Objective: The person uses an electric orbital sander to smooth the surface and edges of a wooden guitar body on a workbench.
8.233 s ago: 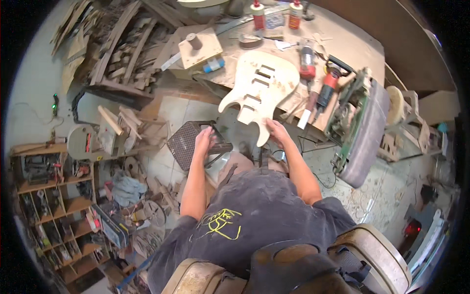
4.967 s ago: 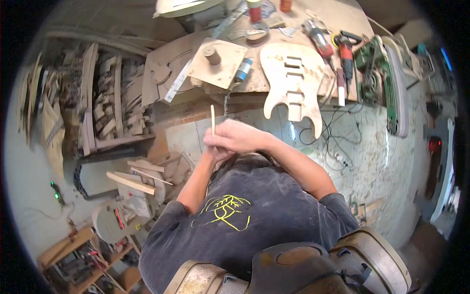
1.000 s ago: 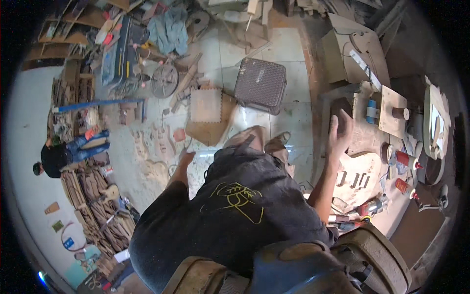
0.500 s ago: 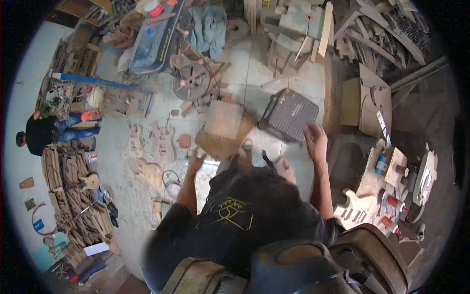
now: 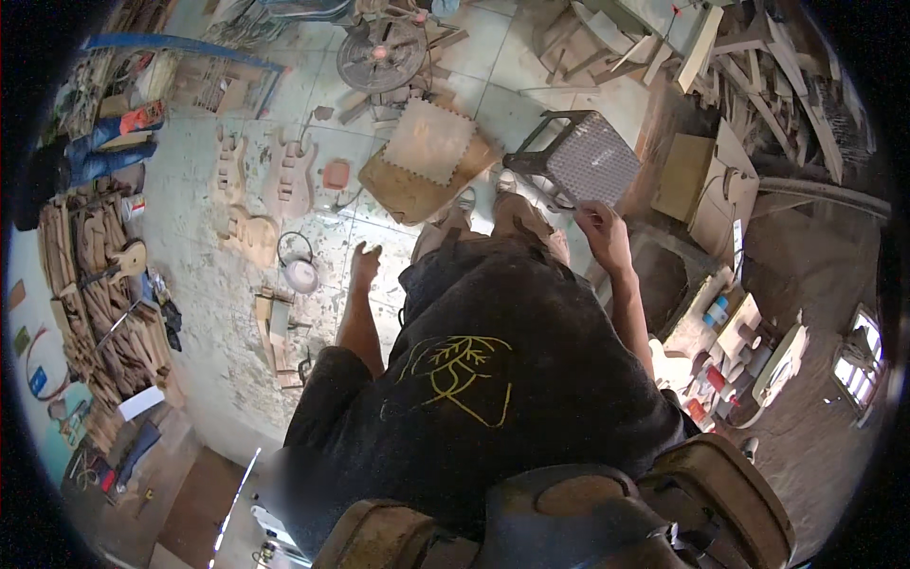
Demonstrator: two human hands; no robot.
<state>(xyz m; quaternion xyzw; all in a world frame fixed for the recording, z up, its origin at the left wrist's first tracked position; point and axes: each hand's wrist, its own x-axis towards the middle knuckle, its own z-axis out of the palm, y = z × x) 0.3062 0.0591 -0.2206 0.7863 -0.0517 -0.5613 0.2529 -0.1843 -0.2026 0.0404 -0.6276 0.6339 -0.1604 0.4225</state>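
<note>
Stool [image 5: 599, 159], square-seated without clear long axis, stands near the right edge of the tiled floor [image 5: 496, 102], just beyond the nearer right hand [image 5: 605, 237], fingers curled, contents unclear; the left hand [image 5: 366, 264], loosely parted, hangs farther off.

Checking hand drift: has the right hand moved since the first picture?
Yes: the right hand, then touching the electric guitar body on the workbench, is now away from both, toward the dark stool.
</note>
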